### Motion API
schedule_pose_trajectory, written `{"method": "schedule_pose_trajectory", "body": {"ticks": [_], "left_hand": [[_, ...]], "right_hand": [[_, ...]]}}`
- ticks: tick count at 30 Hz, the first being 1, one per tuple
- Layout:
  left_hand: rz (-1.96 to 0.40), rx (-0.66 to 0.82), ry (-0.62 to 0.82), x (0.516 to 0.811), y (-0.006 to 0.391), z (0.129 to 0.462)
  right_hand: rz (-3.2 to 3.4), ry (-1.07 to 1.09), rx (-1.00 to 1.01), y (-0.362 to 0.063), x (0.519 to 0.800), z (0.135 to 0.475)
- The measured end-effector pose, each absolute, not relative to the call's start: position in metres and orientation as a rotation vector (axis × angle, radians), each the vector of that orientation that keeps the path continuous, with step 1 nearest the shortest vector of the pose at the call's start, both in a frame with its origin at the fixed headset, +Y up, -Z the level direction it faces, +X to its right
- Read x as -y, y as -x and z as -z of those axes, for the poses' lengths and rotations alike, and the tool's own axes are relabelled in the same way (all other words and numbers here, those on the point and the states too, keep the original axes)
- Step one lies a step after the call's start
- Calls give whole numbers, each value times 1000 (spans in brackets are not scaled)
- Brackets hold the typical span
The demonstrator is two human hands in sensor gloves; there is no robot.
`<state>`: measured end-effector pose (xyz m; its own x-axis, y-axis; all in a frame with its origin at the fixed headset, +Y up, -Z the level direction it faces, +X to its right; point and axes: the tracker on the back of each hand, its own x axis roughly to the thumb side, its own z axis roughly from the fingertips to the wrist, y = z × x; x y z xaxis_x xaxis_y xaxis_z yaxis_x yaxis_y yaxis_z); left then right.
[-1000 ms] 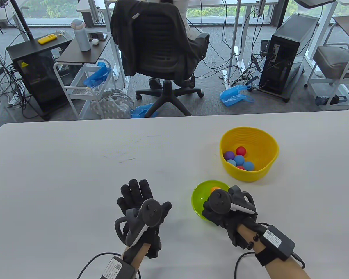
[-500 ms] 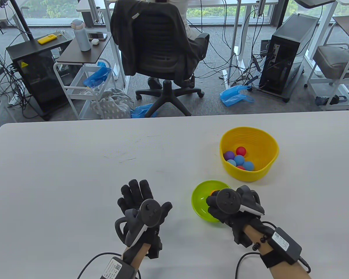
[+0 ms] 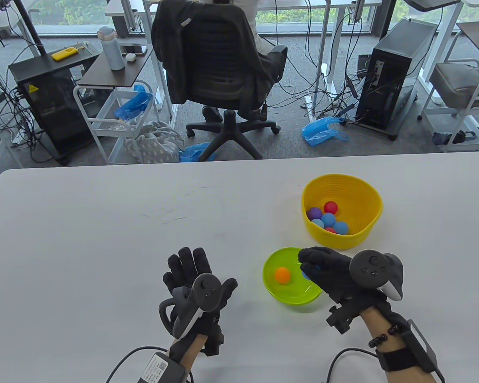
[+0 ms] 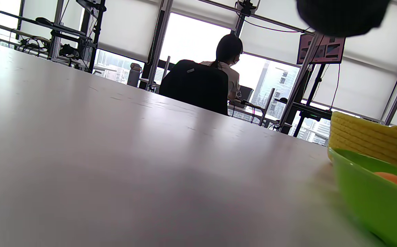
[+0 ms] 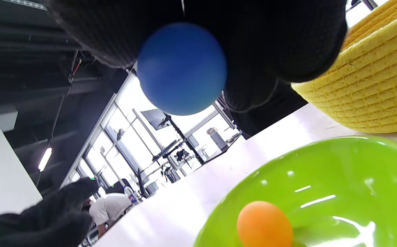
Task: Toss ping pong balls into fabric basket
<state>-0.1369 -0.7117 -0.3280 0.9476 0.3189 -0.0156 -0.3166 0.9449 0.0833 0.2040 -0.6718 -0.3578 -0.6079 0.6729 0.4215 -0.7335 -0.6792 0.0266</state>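
A yellow woven fabric basket [image 3: 367,191] stands at the right of the table and holds several coloured balls [image 3: 328,218]. It shows too in the right wrist view [image 5: 373,89]. In front of it a green bowl [image 3: 271,285] holds one orange ball [image 3: 282,274], also seen in the right wrist view [image 5: 264,223]. My right hand [image 3: 309,265] is raised over the bowl's right side and pinches a blue ball [image 5: 182,68] in its fingertips. My left hand [image 3: 193,267] rests flat on the table, left of the bowl, fingers spread and empty.
The white table [image 3: 103,223] is bare to the left and far side. Beyond its far edge are an office chair [image 3: 219,72], a computer tower [image 3: 395,72] and carts on the floor. The green bowl's rim [image 4: 363,171] lies close to my left hand.
My right hand has lifted out of the green bowl and swung right with a blue ball in its fingertips, uncovering the orange ball. My left hand has stayed put.
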Motion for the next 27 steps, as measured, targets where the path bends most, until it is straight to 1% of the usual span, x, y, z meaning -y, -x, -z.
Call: {"method": "schedule_pose_trajectory", "body": {"ticks": [9,13,23,27], "left_hand": [[-303,-18,-64,714,133,330],[-299,-20,-62,714,132,330],[-292,-28,-60,713,131,331],[-291,-33,-58,713,131,331]], "right_hand": [[-1908,-250,240,-247,683,371],[-1806,-150,233,-263,688,376],[-1553,66,154,-298,710,394],[-1422,73,90,-306,719,402]]}}
